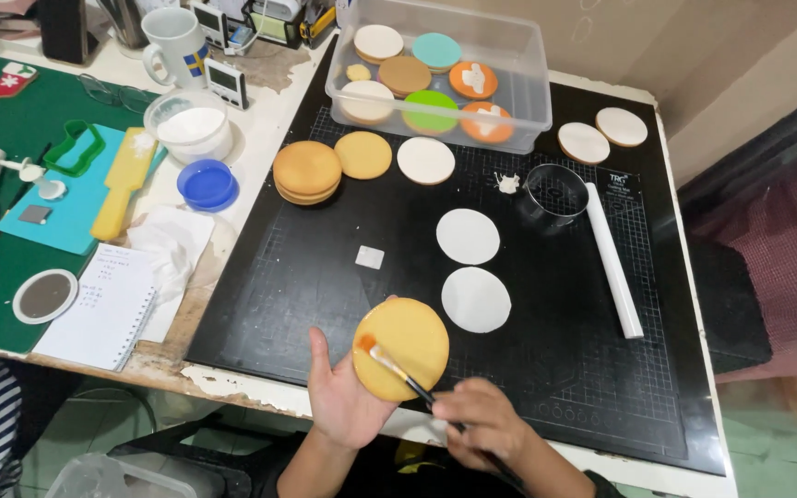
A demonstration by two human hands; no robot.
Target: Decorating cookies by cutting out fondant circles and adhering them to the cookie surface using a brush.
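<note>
My left hand (343,397) holds a round golden cookie (408,343) flat on its palm, above the near edge of a black cutting mat (325,304). My right hand (486,424) grips a thin paintbrush (398,369) whose orange bristles touch the cookie's left side. Two white fondant discs (475,299) lie on the mat just right of the cookie. A stack of plain cookies (306,171), a single plain cookie (362,154) and a white-topped one (425,160) sit farther back.
A clear plastic tub (518,115) at the back holds several decorated cookies. A round metal cutter (556,189) and white rolling pin (612,258) lie at right. Left of the mat stand a blue bowl (208,183), a white bowl (191,124), a mug (175,44) and a notepad (103,309).
</note>
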